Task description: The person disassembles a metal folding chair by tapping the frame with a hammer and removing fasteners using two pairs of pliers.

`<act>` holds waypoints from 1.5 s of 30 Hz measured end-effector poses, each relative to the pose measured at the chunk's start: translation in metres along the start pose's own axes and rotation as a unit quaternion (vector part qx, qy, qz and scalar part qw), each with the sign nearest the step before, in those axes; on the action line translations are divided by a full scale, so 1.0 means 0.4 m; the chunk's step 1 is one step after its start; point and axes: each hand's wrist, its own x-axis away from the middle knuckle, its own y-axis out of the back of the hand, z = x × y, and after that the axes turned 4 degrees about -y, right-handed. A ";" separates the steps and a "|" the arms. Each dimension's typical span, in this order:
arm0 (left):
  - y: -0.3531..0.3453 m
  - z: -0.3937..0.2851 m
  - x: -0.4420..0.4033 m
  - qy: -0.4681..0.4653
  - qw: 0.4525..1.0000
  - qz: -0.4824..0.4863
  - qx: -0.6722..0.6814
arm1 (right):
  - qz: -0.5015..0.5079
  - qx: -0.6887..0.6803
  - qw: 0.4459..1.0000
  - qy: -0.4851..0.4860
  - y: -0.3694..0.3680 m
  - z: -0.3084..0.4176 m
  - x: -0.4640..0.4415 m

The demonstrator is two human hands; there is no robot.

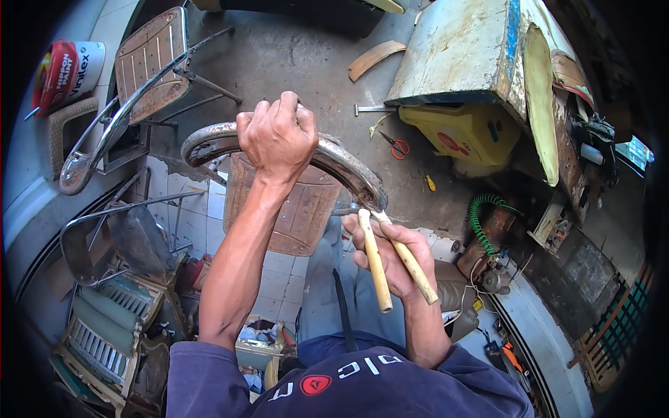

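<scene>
Right hand (411, 259) low and close to the body, curled round the yellow-handled pliers (377, 268), the two handles spread apart; their tips meet the near end of the curved metal frame (209, 133), though whether they bite on anything there I cannot tell. Up ahead, the left hand (277, 136) is clamped in a fist over that frame, tilted out in front of the knees, with a worn brown seat panel (300, 226) just below. This looks like plier work at the frame's edge, left hand bracing; the next move seems to call for a firm hold up top and a controlled squeeze below. Underfoot, white tiles (270, 284) give way to stained concrete (293, 56). Off right, a green coiled hose (477, 216); farther on, red-handled scissors (399, 148) on the ground, near a yellow container (432, 125) beneath a battered cabinet (453, 56). Across to the left, a metal chair (150, 59) and a paint bucket (85, 66)!
</scene>
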 end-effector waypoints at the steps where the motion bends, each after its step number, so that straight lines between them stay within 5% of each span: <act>1: 0.004 -0.001 0.001 0.003 1.000 0.005 0.003 | 0.014 -0.019 1.000 -0.006 0.003 0.000 0.001; 8: -0.009 -0.003 -0.006 0.001 1.000 0.004 0.010 | -0.091 -0.002 0.995 0.026 -0.005 -0.055 -0.007; 11: -0.013 -0.006 -0.022 -0.003 1.000 -0.003 -0.002 | -0.194 0.137 0.967 0.090 0.008 -0.091 -0.029; 24: -0.002 -0.003 0.002 -0.003 1.000 0.004 -0.027 | -0.200 0.236 0.928 0.206 0.128 -0.198 -0.110; 25: -0.002 -0.004 0.001 -0.004 1.000 0.002 -0.028 | -0.236 0.334 0.886 0.217 0.150 -0.204 -0.117; 26: -0.002 -0.005 0.002 -0.002 1.000 0.004 -0.027 | -0.206 0.546 0.762 0.279 0.197 -0.187 -0.133; 27: -0.001 -0.005 0.005 -0.001 1.000 0.006 -0.025 | -0.206 0.702 0.579 0.360 0.243 -0.170 -0.150; 28: -0.001 -0.006 0.010 -0.006 1.000 0.007 -0.020 | -0.211 0.698 0.580 0.364 0.247 -0.146 -0.151; 30: -0.003 0.006 0.009 -0.020 1.000 -0.003 -0.018 | -0.241 0.672 0.665 0.221 0.248 -0.097 -0.171; 32: -0.011 0.005 0.002 -0.011 1.000 0.006 0.001 | -0.245 0.671 0.670 0.203 0.207 -0.085 -0.142; 34: 0.001 -0.002 0.013 -0.016 1.000 -0.016 -0.003 | -0.184 0.611 0.763 0.107 0.178 -0.113 -0.080; 35: -0.001 0.001 0.013 -0.018 1.000 -0.012 -0.002 | -0.157 0.506 0.842 0.103 0.208 -0.131 -0.065; 36: -0.007 0.004 0.006 -0.016 1.000 -0.022 -0.002 | -0.153 0.514 0.838 0.107 0.182 -0.133 -0.052; 38: -0.005 0.007 0.015 -0.017 1.000 -0.007 -0.006 | -0.165 0.237 0.953 0.090 0.106 -0.151 -0.015; 45: 0.000 0.004 0.015 -0.017 1.000 -0.007 0.005 | -0.105 0.105 0.988 0.042 0.034 -0.090 -0.015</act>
